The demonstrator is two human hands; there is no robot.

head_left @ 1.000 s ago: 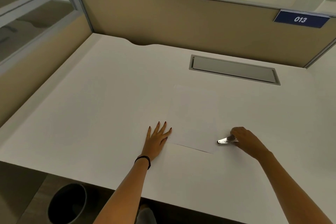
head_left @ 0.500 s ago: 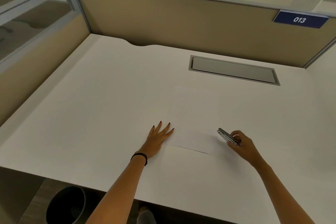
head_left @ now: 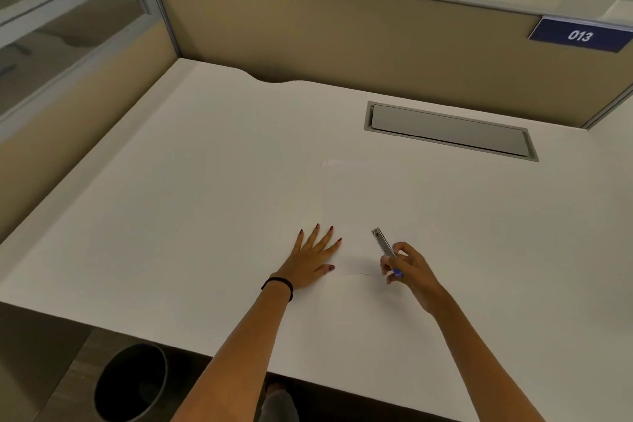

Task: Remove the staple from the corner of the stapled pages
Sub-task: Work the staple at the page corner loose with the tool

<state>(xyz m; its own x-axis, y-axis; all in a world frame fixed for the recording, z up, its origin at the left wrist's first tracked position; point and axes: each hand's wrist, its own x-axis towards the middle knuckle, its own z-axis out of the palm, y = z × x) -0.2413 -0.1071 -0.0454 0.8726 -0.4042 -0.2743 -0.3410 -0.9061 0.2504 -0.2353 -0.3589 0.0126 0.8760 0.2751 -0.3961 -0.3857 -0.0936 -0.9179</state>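
The white stapled pages (head_left: 370, 202) lie flat on the white desk, barely distinct from it. The staple itself is too small to make out. My left hand (head_left: 313, 259) rests flat with spread fingers on the pages' near left corner. My right hand (head_left: 409, 269) hovers over the near right part of the pages and grips a slim metal staple remover (head_left: 383, 243) with a blue end. The tool's tip points up and away from me, above the paper.
Grey cable tray lid (head_left: 448, 130) is set into the desk at the back right. Beige partition walls (head_left: 308, 31) close the back and left. A dark waste bin (head_left: 132, 384) stands on the floor below the desk's front edge.
My right hand lifted the staple remover off the desk and swung it left over the pages, tip turning upward. My left hand stayed pressed on the paper corner.
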